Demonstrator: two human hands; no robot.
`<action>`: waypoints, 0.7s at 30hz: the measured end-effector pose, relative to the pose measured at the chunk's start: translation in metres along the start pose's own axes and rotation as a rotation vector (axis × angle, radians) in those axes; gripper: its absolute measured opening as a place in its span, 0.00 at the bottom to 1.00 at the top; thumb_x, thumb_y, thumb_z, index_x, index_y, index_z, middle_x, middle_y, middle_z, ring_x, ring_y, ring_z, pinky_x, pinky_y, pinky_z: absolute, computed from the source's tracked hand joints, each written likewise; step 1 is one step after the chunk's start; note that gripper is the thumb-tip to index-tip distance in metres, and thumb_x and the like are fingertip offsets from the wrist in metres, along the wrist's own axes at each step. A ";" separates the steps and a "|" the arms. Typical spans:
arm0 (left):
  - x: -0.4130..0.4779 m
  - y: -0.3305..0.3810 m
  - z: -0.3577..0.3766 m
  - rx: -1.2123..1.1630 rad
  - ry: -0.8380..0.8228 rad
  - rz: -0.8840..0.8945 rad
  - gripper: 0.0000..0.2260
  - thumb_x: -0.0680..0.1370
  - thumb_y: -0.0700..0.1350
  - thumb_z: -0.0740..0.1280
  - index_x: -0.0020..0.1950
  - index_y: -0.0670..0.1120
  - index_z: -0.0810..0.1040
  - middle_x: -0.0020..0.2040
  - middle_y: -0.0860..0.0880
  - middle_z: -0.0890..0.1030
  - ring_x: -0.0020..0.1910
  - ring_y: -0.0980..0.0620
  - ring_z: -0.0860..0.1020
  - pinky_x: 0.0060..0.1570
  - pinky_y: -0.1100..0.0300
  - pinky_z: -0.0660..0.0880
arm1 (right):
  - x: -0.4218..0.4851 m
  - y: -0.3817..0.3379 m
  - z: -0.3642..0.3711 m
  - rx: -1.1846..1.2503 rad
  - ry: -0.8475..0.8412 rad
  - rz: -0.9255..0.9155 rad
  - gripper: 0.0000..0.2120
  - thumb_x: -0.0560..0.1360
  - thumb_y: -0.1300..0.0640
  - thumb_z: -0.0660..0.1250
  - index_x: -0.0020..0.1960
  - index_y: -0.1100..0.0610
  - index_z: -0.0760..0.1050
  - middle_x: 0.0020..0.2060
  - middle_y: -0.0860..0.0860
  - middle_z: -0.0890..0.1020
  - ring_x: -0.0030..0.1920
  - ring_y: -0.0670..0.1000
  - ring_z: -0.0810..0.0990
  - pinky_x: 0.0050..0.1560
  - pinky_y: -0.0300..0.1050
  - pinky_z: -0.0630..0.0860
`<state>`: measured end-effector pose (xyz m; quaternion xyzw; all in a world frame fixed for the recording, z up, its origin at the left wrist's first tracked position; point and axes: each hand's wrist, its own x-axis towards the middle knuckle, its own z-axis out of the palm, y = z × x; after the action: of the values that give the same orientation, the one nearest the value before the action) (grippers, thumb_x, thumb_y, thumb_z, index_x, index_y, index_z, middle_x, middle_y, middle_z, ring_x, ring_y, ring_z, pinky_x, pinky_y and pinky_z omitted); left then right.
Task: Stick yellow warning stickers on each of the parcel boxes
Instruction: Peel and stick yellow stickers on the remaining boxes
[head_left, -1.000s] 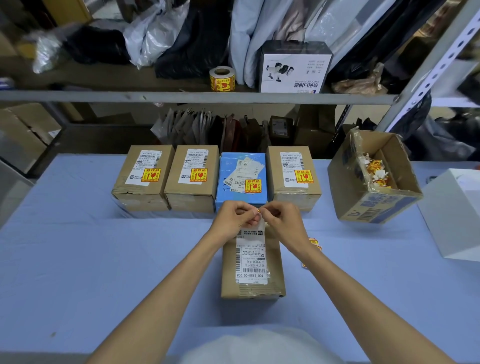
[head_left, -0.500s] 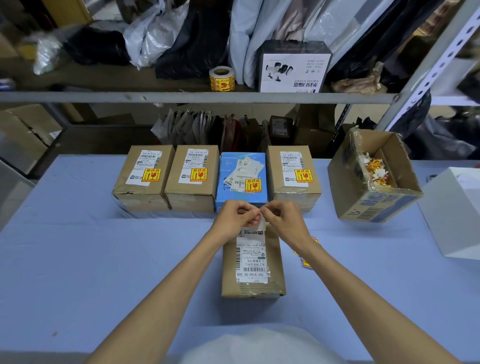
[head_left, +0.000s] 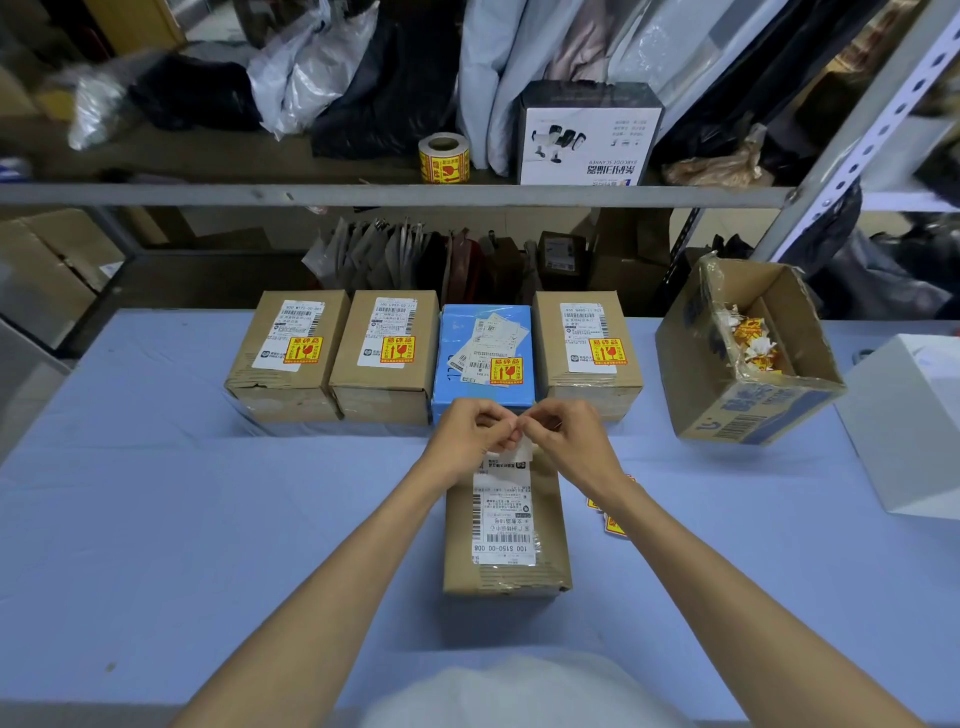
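Matt brown cardboard parcel with glossy tape, on smooth blue cloth table.

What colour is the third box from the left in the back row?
The box is light blue; the head view shows it.

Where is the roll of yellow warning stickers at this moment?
In the head view, the roll of yellow warning stickers stands on the grey metal shelf behind the table, slightly left of centre, just left of the white barcode-scanner box.
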<state>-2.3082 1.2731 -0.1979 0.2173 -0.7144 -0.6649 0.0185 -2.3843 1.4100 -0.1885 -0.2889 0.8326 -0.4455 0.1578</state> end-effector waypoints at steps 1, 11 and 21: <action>0.000 0.000 0.000 0.007 0.001 -0.003 0.03 0.77 0.37 0.68 0.44 0.43 0.80 0.38 0.45 0.83 0.36 0.52 0.81 0.43 0.60 0.79 | 0.000 0.000 0.000 0.003 0.000 -0.002 0.06 0.73 0.59 0.68 0.42 0.58 0.83 0.32 0.47 0.82 0.32 0.41 0.77 0.35 0.33 0.71; -0.001 -0.002 0.000 0.029 -0.015 0.006 0.04 0.78 0.39 0.66 0.46 0.44 0.80 0.39 0.46 0.83 0.39 0.51 0.82 0.47 0.56 0.80 | -0.002 0.000 -0.002 0.021 -0.016 -0.012 0.06 0.74 0.56 0.69 0.43 0.57 0.84 0.29 0.42 0.80 0.31 0.37 0.76 0.33 0.30 0.70; -0.001 -0.004 0.001 0.041 -0.003 0.012 0.03 0.78 0.40 0.67 0.46 0.44 0.80 0.40 0.47 0.83 0.39 0.52 0.82 0.47 0.58 0.80 | -0.001 0.004 -0.001 -0.006 -0.050 -0.016 0.07 0.77 0.59 0.65 0.41 0.57 0.80 0.31 0.45 0.79 0.31 0.41 0.73 0.32 0.32 0.67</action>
<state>-2.3070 1.2746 -0.2013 0.2124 -0.7291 -0.6504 0.0171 -2.3855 1.4125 -0.1912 -0.3072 0.8273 -0.4368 0.1742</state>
